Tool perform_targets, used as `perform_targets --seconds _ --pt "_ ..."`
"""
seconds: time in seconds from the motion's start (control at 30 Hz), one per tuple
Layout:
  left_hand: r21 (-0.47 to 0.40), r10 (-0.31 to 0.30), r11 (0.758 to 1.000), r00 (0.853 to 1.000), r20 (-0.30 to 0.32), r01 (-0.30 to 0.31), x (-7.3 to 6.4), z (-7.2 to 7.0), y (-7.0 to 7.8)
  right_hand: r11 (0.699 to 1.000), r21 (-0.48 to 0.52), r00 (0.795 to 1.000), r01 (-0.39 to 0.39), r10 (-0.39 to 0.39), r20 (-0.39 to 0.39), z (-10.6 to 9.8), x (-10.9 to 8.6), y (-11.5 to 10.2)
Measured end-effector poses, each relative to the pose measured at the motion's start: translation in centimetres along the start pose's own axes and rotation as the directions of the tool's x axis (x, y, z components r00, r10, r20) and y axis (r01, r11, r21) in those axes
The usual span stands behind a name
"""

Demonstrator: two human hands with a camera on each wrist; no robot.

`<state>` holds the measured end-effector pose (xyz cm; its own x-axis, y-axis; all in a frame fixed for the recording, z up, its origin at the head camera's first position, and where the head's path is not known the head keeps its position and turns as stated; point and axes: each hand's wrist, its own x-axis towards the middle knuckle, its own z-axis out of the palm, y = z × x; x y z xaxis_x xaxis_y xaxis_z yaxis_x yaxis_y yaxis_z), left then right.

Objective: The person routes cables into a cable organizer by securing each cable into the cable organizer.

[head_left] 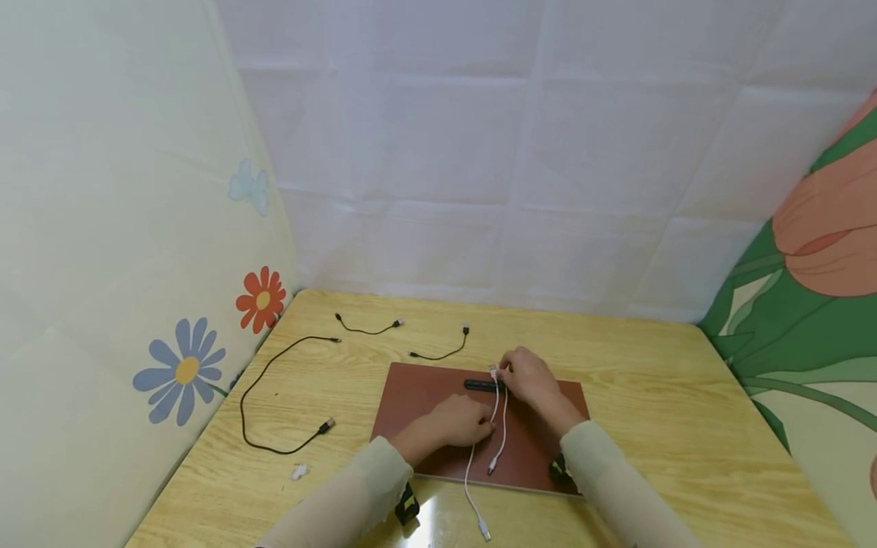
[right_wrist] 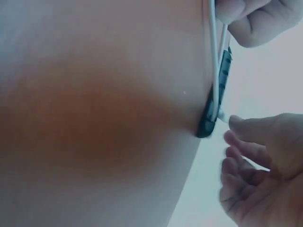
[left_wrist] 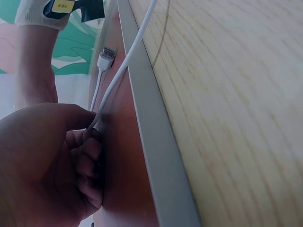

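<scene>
Hands, two. Left hand (head_left: 462,421): over the board, thumb and finger pinching a white cable. Right hand (head_left: 527,373): fingertips at a white cable by the strip; from my remote feeds I cannot tell whether they grip it or only touch it.

White cables, two. The first white cable (left_wrist: 138,40) runs from the left hand's pinch over the board's near edge to the table. The second white cable (left_wrist: 106,57) drops from beside the right hand, its lower plug over the board.

Black strip, one (head_left: 479,385): slotted, on the far part of the board, both white cables at its right end.

Board, one (head_left: 425,388): reddish brown, flat on the table (head_left: 651,396).

Black cables, three: one long (head_left: 325,428), at the left; two short (head_left: 397,323) (head_left: 466,329), beyond the board.

White scrap, one (head_left: 299,471), near the long cable's plug.

Wrist units, two (head_left: 407,504) (head_left: 559,468), black.

Obscured: the strip's right end, behind cable and fingers in the head view; the second cable's upper end, at the right fingertips. Both forearms are cut off below. In the right wrist view I get the board only as a blur — and the left hand merely in part, at the upper corner.
</scene>
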<state>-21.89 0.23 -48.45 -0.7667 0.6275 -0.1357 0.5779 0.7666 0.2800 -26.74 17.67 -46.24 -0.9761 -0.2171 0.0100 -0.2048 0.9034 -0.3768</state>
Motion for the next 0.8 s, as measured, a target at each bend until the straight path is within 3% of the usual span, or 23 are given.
perform_targets --seconds 0.3,0.47,0.8 --pt "-0.055 -0.007 0.998 1.0 -0.003 0.007 0.1 0.0 -0.4 0.999 -0.031 0.998 0.044 -0.042 0.036 -0.7 -2.0 1.7" --pt "-0.107 -0.004 0.994 1.0 -0.006 0.003 0.1 0.1 -0.7 0.999 -0.028 0.996 0.016 -0.013 0.089 -1.1 -3.6 2.2" --pt "-0.186 -0.095 0.979 0.994 -0.052 0.084 0.1 -0.6 -1.8 0.995 -0.1 0.989 0.021 -0.006 0.15 -1.2 -6.7 2.9"
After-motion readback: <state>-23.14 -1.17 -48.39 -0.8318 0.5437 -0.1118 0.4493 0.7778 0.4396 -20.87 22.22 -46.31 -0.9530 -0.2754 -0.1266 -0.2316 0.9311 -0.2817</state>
